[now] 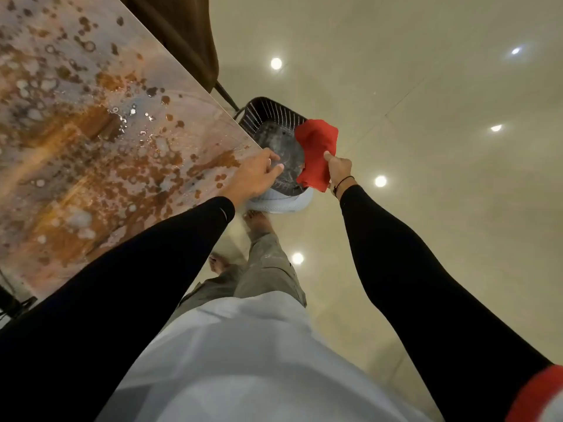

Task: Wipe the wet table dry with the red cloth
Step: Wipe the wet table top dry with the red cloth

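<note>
Now the right hand [338,167] pinches the red cloth [316,153] over a black perforated basket [262,117]. Left hand [256,175], loosely open and empty, rests at the wet table [91,132] corner.

I see the mottled rust-and-grey counter [91,132] with water droplets [128,114] pooled near its edge; a dark perforated basket [262,117] stands on the glossy floor [426,86] beside it.
</note>
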`<act>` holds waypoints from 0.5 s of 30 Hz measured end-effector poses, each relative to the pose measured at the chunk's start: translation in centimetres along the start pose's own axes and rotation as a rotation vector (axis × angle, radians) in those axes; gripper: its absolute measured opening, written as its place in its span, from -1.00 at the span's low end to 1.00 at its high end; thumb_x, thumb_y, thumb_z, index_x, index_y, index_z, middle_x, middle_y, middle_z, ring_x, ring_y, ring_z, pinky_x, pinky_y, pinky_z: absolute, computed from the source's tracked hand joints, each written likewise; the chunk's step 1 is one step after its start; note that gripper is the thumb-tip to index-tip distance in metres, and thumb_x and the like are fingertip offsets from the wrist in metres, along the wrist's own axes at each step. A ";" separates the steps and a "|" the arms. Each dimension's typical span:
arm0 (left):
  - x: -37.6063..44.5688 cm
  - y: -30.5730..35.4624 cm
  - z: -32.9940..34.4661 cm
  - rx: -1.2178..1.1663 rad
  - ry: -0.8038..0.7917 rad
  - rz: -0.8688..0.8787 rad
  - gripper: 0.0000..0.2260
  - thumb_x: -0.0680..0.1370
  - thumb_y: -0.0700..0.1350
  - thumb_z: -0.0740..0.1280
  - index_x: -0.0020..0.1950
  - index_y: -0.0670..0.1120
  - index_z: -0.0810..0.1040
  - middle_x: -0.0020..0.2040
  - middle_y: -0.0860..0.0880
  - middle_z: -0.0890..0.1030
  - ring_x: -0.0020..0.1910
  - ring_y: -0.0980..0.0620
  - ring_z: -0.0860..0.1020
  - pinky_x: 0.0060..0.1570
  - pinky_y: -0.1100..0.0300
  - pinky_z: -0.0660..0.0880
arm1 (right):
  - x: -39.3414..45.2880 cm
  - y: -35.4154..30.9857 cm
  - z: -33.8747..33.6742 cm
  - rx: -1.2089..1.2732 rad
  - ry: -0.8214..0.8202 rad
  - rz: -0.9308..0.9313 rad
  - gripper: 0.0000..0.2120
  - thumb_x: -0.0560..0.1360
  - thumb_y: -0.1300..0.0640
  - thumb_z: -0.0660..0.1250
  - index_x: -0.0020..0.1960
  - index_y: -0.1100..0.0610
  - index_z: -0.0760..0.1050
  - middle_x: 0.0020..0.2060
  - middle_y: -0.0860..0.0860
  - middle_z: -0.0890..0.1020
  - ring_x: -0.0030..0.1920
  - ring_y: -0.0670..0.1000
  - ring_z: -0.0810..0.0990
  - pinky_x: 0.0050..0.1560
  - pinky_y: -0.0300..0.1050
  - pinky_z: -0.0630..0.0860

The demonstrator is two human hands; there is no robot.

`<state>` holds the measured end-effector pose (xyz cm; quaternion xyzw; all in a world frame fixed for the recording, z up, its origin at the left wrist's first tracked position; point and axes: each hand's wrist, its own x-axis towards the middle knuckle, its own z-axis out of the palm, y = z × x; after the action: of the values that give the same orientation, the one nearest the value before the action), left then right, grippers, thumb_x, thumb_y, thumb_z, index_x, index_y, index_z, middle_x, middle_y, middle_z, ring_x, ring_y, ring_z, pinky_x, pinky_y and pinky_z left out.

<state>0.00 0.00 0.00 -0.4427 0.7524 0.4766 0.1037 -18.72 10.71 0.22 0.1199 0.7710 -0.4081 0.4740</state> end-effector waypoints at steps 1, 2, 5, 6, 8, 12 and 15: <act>0.0 0.1 0.0 -0.005 -0.006 -0.009 -0.71 0.73 0.11 0.30 0.39 0.02 0.52 0.05 0.00 0.64 0.06 -0.01 0.64 0.09 0.02 0.62 | 0.2 0.1 -0.1 0.040 -0.009 0.021 -0.62 0.71 0.13 0.35 0.41 0.36 0.49 0.35 0.29 0.61 0.24 0.25 0.65 0.42 0.27 0.54; -0.1 0.1 0.0 -0.002 -0.014 -0.019 -0.71 0.73 0.12 0.29 0.39 0.02 0.52 0.04 0.01 0.63 0.05 -0.01 0.64 0.07 0.02 0.62 | 0.1 0.0 -0.2 0.080 -0.040 0.065 -0.58 0.71 0.11 0.35 0.48 0.32 0.45 0.39 0.25 0.60 0.18 0.18 0.66 0.39 0.25 0.56; -0.5 -0.2 0.2 -0.001 -0.037 -0.036 -0.71 0.74 0.11 0.29 0.40 0.00 0.51 0.04 0.03 0.61 0.06 0.00 0.62 0.09 0.03 0.60 | 0.0 0.5 -0.5 0.130 -0.130 0.149 -0.50 0.71 -0.07 0.31 0.56 0.13 0.37 0.38 0.13 0.57 0.22 0.13 0.61 0.41 0.24 0.51; -0.7 -0.3 0.2 -0.005 -0.035 -0.037 -0.71 0.74 0.10 0.29 0.40 0.00 0.51 0.04 0.03 0.61 0.06 0.00 0.62 0.09 0.04 0.58 | 0.1 0.7 -0.5 0.131 -0.140 0.166 -0.49 0.70 -0.11 0.30 0.56 0.10 0.37 0.41 0.11 0.55 0.33 0.16 0.58 0.46 0.27 0.47; -0.8 -0.6 0.2 -0.014 -0.025 -0.032 -0.72 0.74 0.07 0.29 0.40 -0.01 0.52 0.04 0.02 0.61 0.05 0.02 0.61 0.04 0.11 0.55 | 0.5 1.0 -0.8 0.160 -0.117 0.146 -0.55 0.68 -0.11 0.34 0.47 0.09 0.44 0.43 0.10 0.56 0.41 0.18 0.54 0.49 0.30 0.46; -1.0 -1.1 0.0 -0.046 -0.012 -0.051 -0.78 0.74 0.05 0.28 0.36 0.03 0.53 -0.02 0.12 0.59 0.00 0.15 0.59 -0.12 0.22 0.47 | 1.2 1.2 -0.8 0.260 -0.029 0.073 -0.62 0.63 0.03 0.46 0.34 0.21 0.52 0.38 0.19 0.62 0.39 0.26 0.60 0.45 0.32 0.52; -1.2 -1.2 -0.3 -0.061 -0.003 -0.052 -0.80 0.74 0.05 0.28 0.34 0.04 0.53 -0.03 0.12 0.61 -0.01 0.15 0.61 -0.15 0.23 0.49 | 1.4 0.8 -0.7 0.241 0.021 0.018 -0.58 0.61 0.16 0.49 0.37 0.35 0.53 0.35 0.26 0.63 0.31 0.28 0.64 0.38 0.33 0.56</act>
<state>1.70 0.21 0.06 -0.4644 0.7255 0.4972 0.1034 -19.43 11.42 -1.17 0.1873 0.7203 -0.4922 0.4515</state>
